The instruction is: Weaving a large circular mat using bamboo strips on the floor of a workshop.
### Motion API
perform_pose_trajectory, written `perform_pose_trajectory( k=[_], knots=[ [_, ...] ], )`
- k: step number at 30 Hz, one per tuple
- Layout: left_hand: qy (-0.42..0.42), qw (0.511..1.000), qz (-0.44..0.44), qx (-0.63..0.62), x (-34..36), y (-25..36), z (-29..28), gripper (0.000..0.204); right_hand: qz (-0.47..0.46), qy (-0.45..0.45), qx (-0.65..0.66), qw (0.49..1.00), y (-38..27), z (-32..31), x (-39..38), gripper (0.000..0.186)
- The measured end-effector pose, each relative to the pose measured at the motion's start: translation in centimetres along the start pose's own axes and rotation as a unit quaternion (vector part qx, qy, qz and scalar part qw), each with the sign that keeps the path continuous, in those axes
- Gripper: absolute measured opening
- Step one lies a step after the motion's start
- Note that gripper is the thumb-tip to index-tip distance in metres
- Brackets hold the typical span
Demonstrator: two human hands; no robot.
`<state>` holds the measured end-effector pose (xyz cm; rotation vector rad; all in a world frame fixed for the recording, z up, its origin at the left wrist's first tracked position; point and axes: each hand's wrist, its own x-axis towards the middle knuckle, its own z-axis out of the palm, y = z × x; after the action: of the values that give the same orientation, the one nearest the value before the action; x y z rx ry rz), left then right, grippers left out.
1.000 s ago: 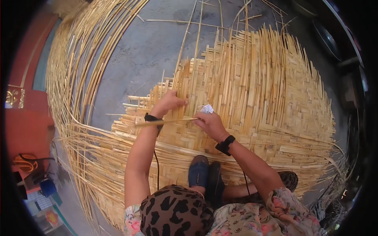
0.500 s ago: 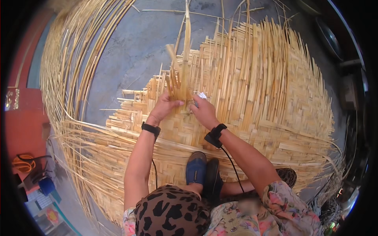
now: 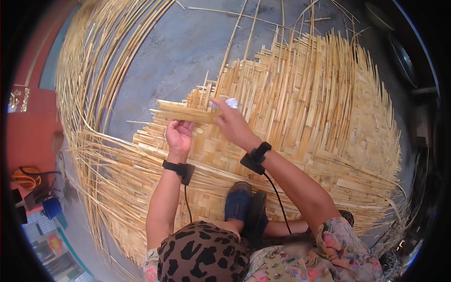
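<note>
A short band of flat reed strips (image 3: pixel 188 114), slightly blurred, lies crosswise in front of me above the woven reed mat (image 3: pixel 225 152). The curled fingers of my left hand (image 3: pixel 180 137), palm turned up, close against its lower edge. At the band's right end is my right hand (image 3: pixel 235 126), thumb side on the strips and one finger pointing up and away. Something small and white (image 3: pixel 231 103) shows beside that finger; its kind is unclear. Beneath both hands the mat has a stepped, unfinished-looking edge of strip ends.
Long loose reeds (image 3: pixel 110 89) curve along the left. Two thin reeds (image 3: pixel 235 35) stick out over the grey floor (image 3: pixel 183 47). My shoes (image 3: pixel 238 202) stand on the mat. Orange-handled scissors (image 3: pixel 27 177) lie at far left, and a round basin (image 3: pixel 403 58) is at far right.
The reed strips have swung from upright to lying crosswise. My left hand has moved left and turned palm up; my right hand has shifted left and its finger has straightened.
</note>
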<state>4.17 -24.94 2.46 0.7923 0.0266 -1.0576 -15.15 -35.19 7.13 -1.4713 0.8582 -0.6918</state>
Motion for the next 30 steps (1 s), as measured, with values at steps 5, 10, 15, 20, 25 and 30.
perform_pose_trajectory(
  k=[5, 10, 15, 20, 25, 30],
  knots=[
    [-0.155, 0.871, -0.127, 0.448, 4.2, 3.8, 8.8, 0.046, -0.042, -0.219, -0.200, 0.954, 1.0, 0.5, 2.6, 0.021],
    [-0.206, 0.637, -0.064, 0.740, 7.2, 2.8, 11.2, 0.044, -0.184, -0.131, -0.147, 0.963, 0.9, 0.2, -0.6, 0.011],
    [-0.136, 0.583, -0.021, 0.800, 8.0, 0.7, 9.8, 0.023, -0.193, -0.126, -0.155, 0.961, 0.7, 0.3, -2.0, 0.014],
    [-0.186, 0.673, -0.209, 0.685, 8.2, 3.1, 8.2, 0.016, -0.162, -0.033, -0.114, 0.980, 1.8, 1.0, -0.9, 0.011],
    [-0.293, 0.822, -0.028, 0.488, 4.7, 3.3, 3.9, 0.019, 0.051, -0.012, -0.161, 0.986, 1.7, 2.7, 2.2, 0.022],
    [0.018, 0.949, 0.040, 0.313, 2.4, 1.1, 3.2, 0.016, 0.028, 0.026, -0.006, 0.999, 4.5, 1.0, 1.4, 0.031]
  ],
)
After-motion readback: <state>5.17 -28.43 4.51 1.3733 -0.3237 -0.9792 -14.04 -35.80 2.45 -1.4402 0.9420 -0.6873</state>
